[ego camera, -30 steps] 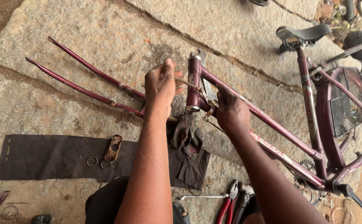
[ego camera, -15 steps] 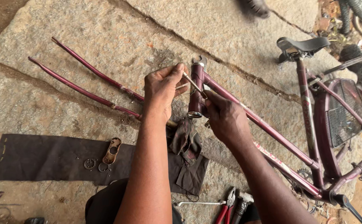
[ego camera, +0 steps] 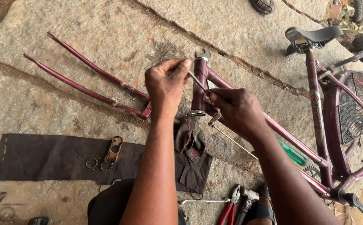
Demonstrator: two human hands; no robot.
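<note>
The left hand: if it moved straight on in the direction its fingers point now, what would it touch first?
The left hand points rightward, pinching a thin metal tool. Going on, it would probably first meet the maroon head tube of the bicycle frame, though depth is unclear.

My left hand [ego camera: 167,85] slid off the fork crown side: a second ago it was spread flat with fingers up, now it's curled, thumb and fingertips pinching the upper end of the thin rod [ego camera: 198,81] beside the head tube [ego camera: 199,89]. My right hand [ego camera: 237,110] came up from below the tube and now closes over the rod's lower part. The wrench [ego camera: 204,54] at the tube top is now uncovered. View drifted: saddle [ego camera: 312,34] sits lower in frame.
</note>
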